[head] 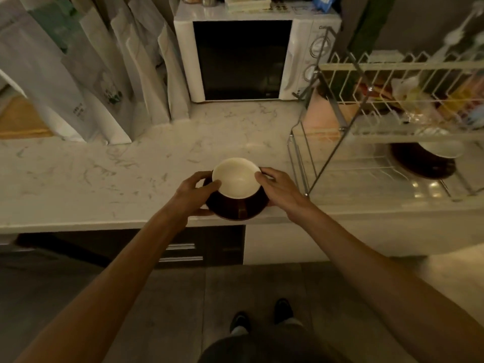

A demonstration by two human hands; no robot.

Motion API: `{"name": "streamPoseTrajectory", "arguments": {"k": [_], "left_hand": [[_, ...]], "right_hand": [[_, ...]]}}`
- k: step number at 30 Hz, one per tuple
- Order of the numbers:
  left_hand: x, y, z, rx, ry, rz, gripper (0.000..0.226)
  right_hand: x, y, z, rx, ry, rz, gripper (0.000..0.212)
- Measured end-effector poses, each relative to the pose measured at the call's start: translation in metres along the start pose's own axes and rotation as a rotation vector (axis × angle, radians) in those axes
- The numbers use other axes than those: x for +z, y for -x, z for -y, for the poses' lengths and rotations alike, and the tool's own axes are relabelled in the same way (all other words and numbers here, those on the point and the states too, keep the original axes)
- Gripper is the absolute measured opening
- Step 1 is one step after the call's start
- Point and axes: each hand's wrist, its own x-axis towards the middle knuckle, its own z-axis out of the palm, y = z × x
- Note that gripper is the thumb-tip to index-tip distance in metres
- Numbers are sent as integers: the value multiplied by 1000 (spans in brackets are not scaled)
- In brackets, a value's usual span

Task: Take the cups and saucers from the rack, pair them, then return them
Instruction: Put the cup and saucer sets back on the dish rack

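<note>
A cream cup sits on a dark brown saucer at the front edge of the marble counter. My left hand grips the pair from the left, thumb against the cup. My right hand holds it from the right, fingers on the cup's rim and under the saucer's edge. To the right stands the wire dish rack; on its lower shelf lies a second dark saucer with a white cup on it.
A white microwave stands at the back of the counter. Paper bags lean at the left. The rack's upper tier holds mixed packets. Drawers and a tiled floor lie below the counter edge.
</note>
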Motion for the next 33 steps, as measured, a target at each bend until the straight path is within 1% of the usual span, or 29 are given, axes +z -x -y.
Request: {"name": "streamPoseTrajectory", "arguments": {"k": [3,11,17,22,27,33], "left_hand": [[13,19,5,-1,-26,38,41],[66,52,10,-29,-59,140,42],[117,69,11,11,-50,223,45],[155,77,3,74,-14,258,35],[192,75,-5,200,-15,205,40],[234,65,-30,234,51,142,44]], "right_hand": [[-12,24,-9,-10,12,-11,35],[-65,73,-41,65,-34,-15,34],[-113,97,-66,99,-4,-32,37],[-151,105,-78,128,-45,-70,32],[-186,101,-85,124,-66,-117,25],[-224,82,-85,122,-88,-163,25]]}}
